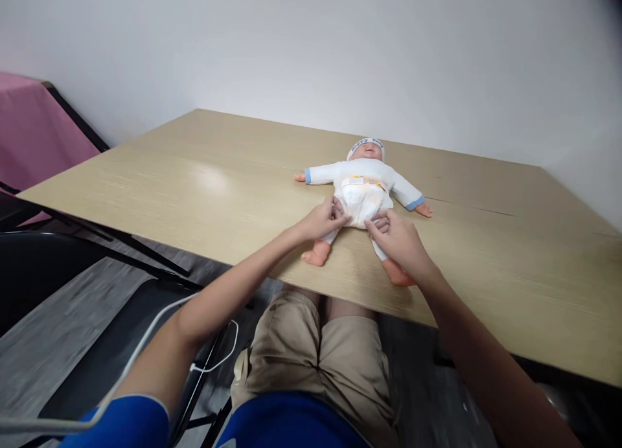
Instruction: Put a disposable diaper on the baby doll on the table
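A baby doll point(321, 173) in a white outfit with blue cuffs and a lettered headband lies on its back, arms spread and feet toward me. Around its hips sits a white diaper point(362, 199) with an orange-marked band at the waist. My left hand point(331, 216) pinches the diaper's edge at the leg on the left. On the other side, my right hand point(392, 231) has its fingers closed on the diaper's edge by the other leg. The fingertips partly cover the leg openings.
The doll rests near the front edge of a light wooden table point(194, 176), with a white wall behind it. Black chairs point(121, 351) stand at the left, and a white cable point(146, 344) runs past my left arm. A pink cloth point(39, 131) hangs at the far left.
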A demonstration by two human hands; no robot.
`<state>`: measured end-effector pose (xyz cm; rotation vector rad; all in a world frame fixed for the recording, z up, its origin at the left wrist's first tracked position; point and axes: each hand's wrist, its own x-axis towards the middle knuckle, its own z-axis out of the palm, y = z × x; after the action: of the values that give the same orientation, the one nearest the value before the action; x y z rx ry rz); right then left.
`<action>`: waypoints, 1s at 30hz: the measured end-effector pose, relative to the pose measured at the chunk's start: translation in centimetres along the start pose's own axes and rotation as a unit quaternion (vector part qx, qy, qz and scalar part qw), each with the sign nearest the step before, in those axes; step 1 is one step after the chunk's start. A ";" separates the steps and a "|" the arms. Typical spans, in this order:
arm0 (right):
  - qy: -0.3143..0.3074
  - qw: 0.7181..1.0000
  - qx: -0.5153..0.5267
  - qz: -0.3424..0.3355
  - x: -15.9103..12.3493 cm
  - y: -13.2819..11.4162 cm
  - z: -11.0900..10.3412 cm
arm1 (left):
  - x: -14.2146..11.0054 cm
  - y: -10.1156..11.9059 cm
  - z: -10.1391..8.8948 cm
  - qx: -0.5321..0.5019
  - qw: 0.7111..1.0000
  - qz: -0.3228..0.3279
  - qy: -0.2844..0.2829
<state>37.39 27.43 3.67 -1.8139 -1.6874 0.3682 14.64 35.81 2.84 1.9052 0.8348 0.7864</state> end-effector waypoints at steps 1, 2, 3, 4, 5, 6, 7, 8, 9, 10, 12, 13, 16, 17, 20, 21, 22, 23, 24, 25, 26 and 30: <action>0.003 1.000 -0.024 0.000 0.2 -0.2 0.0 | 0.4 0.0 -0.3 -0.006 1.000 -0.013 -0.013; 0.005 0.999 -0.046 -0.002 0.2 -0.5 0.0 | 0.8 0.1 -0.5 -0.002 0.999 -0.022 -0.031; 0.006 0.998 -0.064 -0.009 0.2 -0.7 0.0 | 1.1 0.2 -0.7 0.010 0.998 -0.026 -0.052; 0.005 0.997 -0.077 -0.017 0.1 -0.8 0.1 | 1.4 0.4 -0.9 0.028 0.997 -0.024 -0.071; 0.005 0.996 -0.080 -0.026 0.0 -0.8 0.2 | 1.6 0.6 -0.9 0.049 0.995 -0.019 -0.084; 0.004 0.997 -0.075 -0.035 -0.2 -0.8 0.4 | 1.7 0.7 -0.8 0.071 0.994 -0.012 -0.086; 0.006 0.997 -0.064 -0.043 -0.4 -0.7 0.5 | 1.8 0.8 -0.7 0.093 0.993 -0.004 -0.078; 0.011 0.997 -0.052 -0.052 -0.5 -0.5 0.7 | 1.8 0.8 -0.5 0.111 0.992 0.003 -0.063; 0.016 0.997 -0.041 -0.061 -0.7 -0.3 0.9 | 1.8 0.8 -0.2 0.126 0.991 0.010 -0.046; 0.024 0.997 -0.035 -0.068 -0.8 -0.2 1.1 | 1.7 0.8 0.0 0.139 0.990 0.018 -0.031; 0.042 0.996 -0.032 -0.075 -1.0 0.0 1.4 | 1.5 0.5 0.6 0.160 0.986 0.039 -0.008; 0.050 0.995 -0.031 -0.075 -1.1 0.0 1.6 | 1.4 0.4 0.9 0.170 0.984 0.055 0.002; 0.058 0.996 -0.020 -0.071 -1.4 -0.5 1.8 | 1.1 -0.1 1.3 0.185 0.976 0.113 0.027; 0.054 0.996 -0.017 -0.063 -1.4 -0.7 1.8 | 1.0 -0.2 1.4 0.183 0.975 0.126 0.031; 0.028 0.999 -0.019 -0.016 -1.3 -1.3 1.6 | 1.0 -0.4 1.4 0.170 0.977 0.127 0.031; 0.021 1.000 -0.019 0.001 -1.3 -1.4 1.6 | 1.1 -0.3 1.4 0.167 0.978 0.120 0.028; 0.015 1.000 -0.016 0.016 -1.1 -1.4 1.5 | 1.2 -0.2 1.3 0.164 0.980 0.113 0.024; 0.013 1.000 -0.010 0.026 -1.0 -1.4 1.5 | 1.3 -0.1 1.2 0.160 0.981 0.105 0.018; 0.016 0.999 -0.002 0.034 -0.9 -1.3 1.6 | 1.5 0.0 1.1 0.155 0.983 0.096 0.009; 0.023 0.999 0.008 0.039 -0.8 -1.2 1.6 | 1.6 0.0 1.0 0.147 0.985 0.085 0.001; 0.033 0.998 0.019 0.040 -0.7 -1.0 1.8 | 1.7 0.1 0.9 0.135 0.988 0.073 -0.004; 0.078 0.991 0.103 0.018 -0.5 -0.5 1.9 | 1.9 0.0 0.7 0.054 0.998 0.027 0.018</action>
<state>35.77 27.42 2.38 -1.6770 -1.4565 0.3911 16.23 37.02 2.88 2.0218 0.8661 0.8243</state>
